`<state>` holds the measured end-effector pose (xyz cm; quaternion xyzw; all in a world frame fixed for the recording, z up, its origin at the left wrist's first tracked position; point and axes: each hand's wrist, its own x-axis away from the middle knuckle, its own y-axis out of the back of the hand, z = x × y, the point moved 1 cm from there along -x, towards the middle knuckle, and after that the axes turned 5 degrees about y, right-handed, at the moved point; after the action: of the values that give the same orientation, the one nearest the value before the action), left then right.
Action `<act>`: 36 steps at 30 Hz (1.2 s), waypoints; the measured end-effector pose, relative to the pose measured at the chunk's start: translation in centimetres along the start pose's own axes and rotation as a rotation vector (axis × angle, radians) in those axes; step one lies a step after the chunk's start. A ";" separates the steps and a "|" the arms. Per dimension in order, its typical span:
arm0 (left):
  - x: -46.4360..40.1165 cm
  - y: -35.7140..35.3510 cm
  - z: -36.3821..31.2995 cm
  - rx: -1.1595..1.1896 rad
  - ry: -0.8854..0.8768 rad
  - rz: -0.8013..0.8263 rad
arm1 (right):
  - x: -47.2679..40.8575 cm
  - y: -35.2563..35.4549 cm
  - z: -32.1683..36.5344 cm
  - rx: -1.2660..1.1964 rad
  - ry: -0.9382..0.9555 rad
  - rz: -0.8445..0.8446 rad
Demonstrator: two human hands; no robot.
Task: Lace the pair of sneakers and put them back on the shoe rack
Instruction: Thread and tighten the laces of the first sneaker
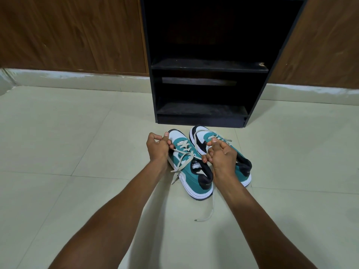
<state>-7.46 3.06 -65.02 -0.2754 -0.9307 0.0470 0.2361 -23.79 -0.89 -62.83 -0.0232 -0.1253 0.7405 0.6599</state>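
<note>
Two teal, white and black sneakers stand side by side on the floor, toes toward the rack. The left sneaker [191, 171] has a cream lace [182, 154] crossed through its lower eyelets. My left hand [157, 147] pinches that lace at the shoe's left side. At the shoe's right side my right hand [221, 154] grips the same lace near the tongue. One loose lace end hangs off the left side. The right sneaker [243, 164] is partly hidden behind my right hand. The black shoe rack [209, 67] stands just beyond the shoes with nothing on its shelves.
A loose lace end [206, 216] trails on the pale tiled floor [77, 152] behind the shoes. Brown wooden panels [68, 33] flank the rack on both sides above a pale skirting.
</note>
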 end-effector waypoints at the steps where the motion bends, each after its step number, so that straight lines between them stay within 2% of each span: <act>1: 0.0 -0.1 0.1 0.013 0.004 -0.007 | 0.0 0.0 0.0 0.005 0.001 -0.007; 12: 0.5 0.3 -0.3 0.048 -0.020 -0.032 | 0.9 0.0 0.1 0.015 0.014 0.017; 15: 0.9 0.5 -1.0 0.011 -0.006 0.012 | 1.3 0.6 0.0 0.021 0.040 0.036; 18: 1.9 1.2 -1.3 -0.094 0.061 0.082 | 1.8 1.5 -0.9 0.170 0.107 0.110; 22: 3.0 2.5 -0.2 -0.304 0.052 0.134 | 2.4 1.9 -1.8 0.543 0.123 0.194; 26: 3.8 4.1 0.6 -0.331 0.125 0.163 | 2.8 0.7 -2.1 0.579 0.123 0.200; 33: 2.5 8.3 -1.7 -0.342 -0.023 0.037 | 4.6 -4.0 -3.2 0.522 0.129 0.321; 36: 2.5 8.7 -2.6 -0.452 -0.133 -0.024 | 4.5 -4.6 -2.9 0.476 0.084 0.328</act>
<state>-3.88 11.63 -63.56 -0.3063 -0.9343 -0.1475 0.1069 -19.31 4.43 -64.08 0.0815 0.0848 0.8442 0.5229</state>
